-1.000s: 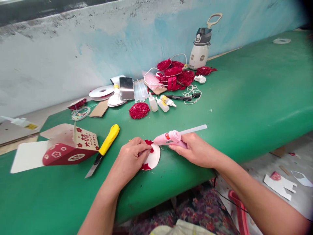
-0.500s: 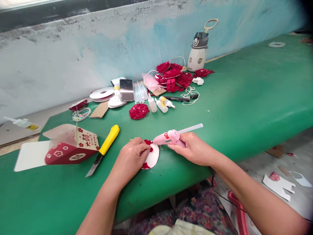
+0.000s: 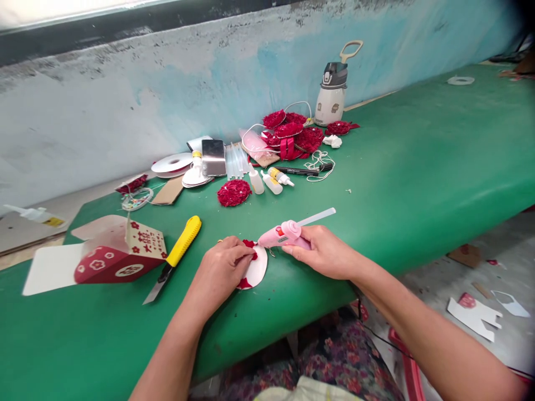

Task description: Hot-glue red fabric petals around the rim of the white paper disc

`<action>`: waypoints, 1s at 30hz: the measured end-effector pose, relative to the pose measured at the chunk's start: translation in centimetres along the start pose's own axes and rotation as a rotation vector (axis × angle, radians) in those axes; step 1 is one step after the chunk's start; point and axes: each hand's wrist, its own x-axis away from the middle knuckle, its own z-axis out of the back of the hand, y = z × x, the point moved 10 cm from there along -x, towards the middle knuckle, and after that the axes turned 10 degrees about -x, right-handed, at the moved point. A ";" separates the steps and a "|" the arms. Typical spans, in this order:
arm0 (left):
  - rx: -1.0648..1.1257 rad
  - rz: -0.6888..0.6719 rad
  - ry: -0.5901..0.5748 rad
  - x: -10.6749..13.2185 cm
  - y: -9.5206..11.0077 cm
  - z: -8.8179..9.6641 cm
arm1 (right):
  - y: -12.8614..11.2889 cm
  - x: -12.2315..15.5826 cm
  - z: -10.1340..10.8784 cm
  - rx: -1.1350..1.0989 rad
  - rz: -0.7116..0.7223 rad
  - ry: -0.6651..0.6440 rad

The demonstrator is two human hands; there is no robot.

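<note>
My right hand point(image 3: 324, 250) is wrapped round a pink hot glue gun point(image 3: 276, 236) with a clear glue stick point(image 3: 317, 216) poking out of its back. The gun's nozzle meets the upper edge of a white round disc point(image 3: 257, 270) on the table. Pieces of red ribbon point(image 3: 244, 283) lie on that disc. With its fingertips pinched together, my left hand point(image 3: 223, 264) presses on the ribbon at the disc's left side and covers part of it. A yellow utility knife point(image 3: 184, 242), blade out, lies left of my left hand.
A red and white paper box point(image 3: 112, 264) stands at the left on the green table point(image 3: 376, 206). Farther back are a red rosette point(image 3: 234, 192), several glue bottles point(image 3: 256, 180), a phone point(image 3: 213, 157), a heap of red rosettes point(image 3: 288, 130) and a water bottle point(image 3: 331, 100). Paper scraps point(image 3: 472, 317) litter the floor.
The camera's view has shifted slightly. Both hands, the glue gun and the disc keep nearly the same places relative to one another.
</note>
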 end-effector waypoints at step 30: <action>0.032 0.066 -0.043 0.0 -0.5 0.0 | 0.1 0.3 -0.5 0.056 -0.002 -0.005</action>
